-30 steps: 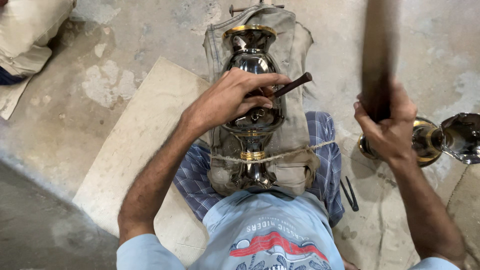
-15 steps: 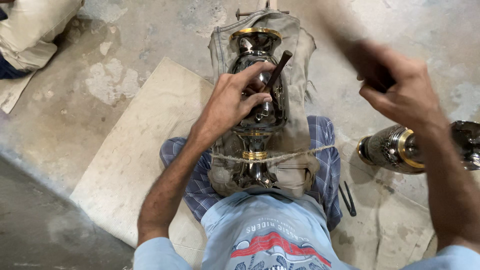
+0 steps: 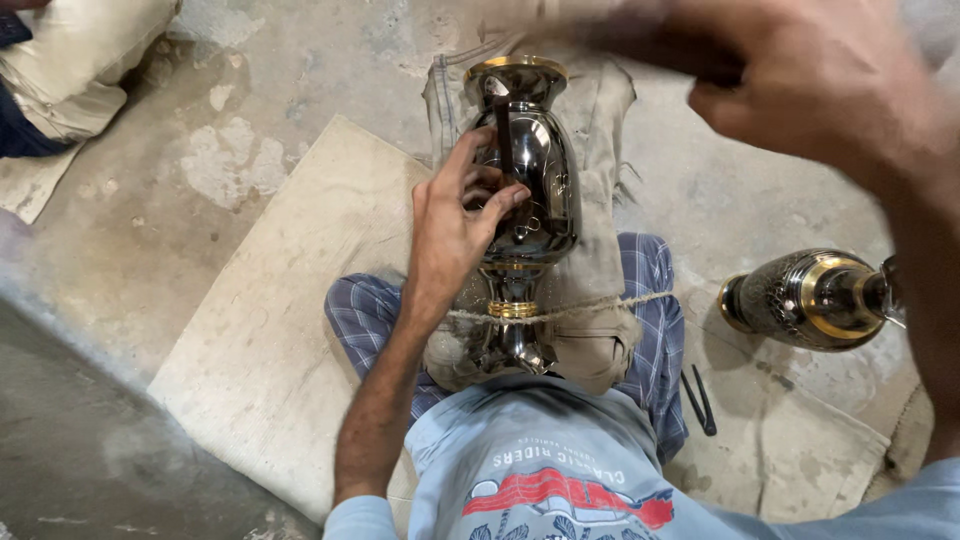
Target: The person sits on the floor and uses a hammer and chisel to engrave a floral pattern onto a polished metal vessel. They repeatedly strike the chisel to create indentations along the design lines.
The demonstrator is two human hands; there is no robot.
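With a thin tool (image 3: pixel 503 140) pinched against the vase (image 3: pixel 530 190) by the left hand (image 3: pixel 455 225), knuckles could be struck by the raised, blurred right hand (image 3: pixel 800 75), whose grip cannot be told.

Floor-level metal craft workshop, rough stained grey concrete floor (image 3: pixel 190 220), shiny dark metal vase with brass bands (image 3: pixel 525 195) cradled on worn beige cloth padding (image 3: pixel 600 150), second engraved dark-and-brass vase (image 3: pixel 800 298) lying nearby, flat pale stone slab (image 3: pixel 280 330)

A rough grey concrete floor (image 3: pixel 130 230) is carrying everything — a pale flat stone slab (image 3: pixel 270 330) is lying on it, a dark engraved metal vase with gold bands (image 3: pixel 800 298) is resting sideways, and small black pincers (image 3: pixel 700 400) are lying beside the knee.
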